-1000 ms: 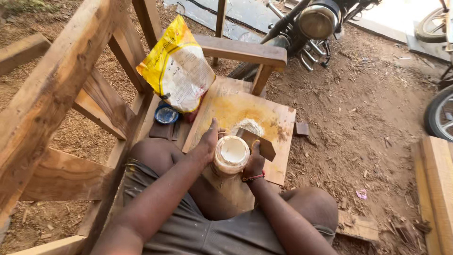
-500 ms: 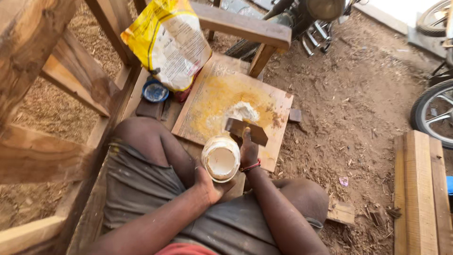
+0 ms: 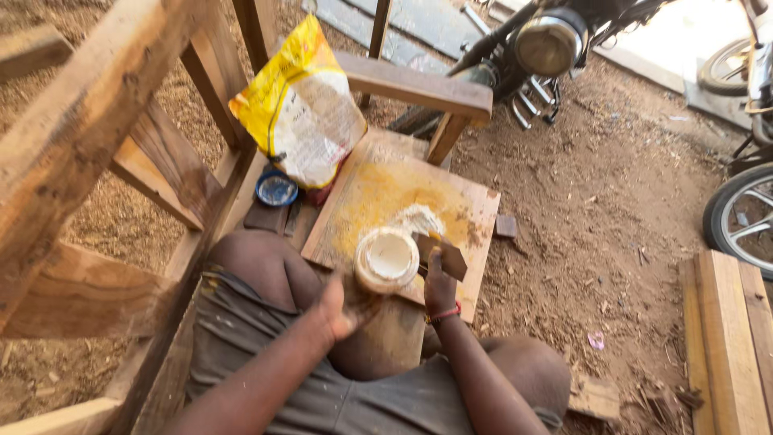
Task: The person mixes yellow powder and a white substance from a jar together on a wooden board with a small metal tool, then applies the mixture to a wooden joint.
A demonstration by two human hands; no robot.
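Observation:
My left hand grips a round white plastic tub from below, its open mouth facing up, over the near edge of a flat wooden board. My right hand holds a small dark flat scraper just right of the tub. The board is dusted with yellow powder, and a white lump of paste lies in its middle, just beyond the tub.
A yellow and clear plastic bag leans on a wooden frame at left, with a blue lid below it. A motorcycle stands behind, a wheel at right, planks on the dirt.
The view shifted. My left hand has brought the tub up against the board's near edge, closer to the scraper and the white lump.

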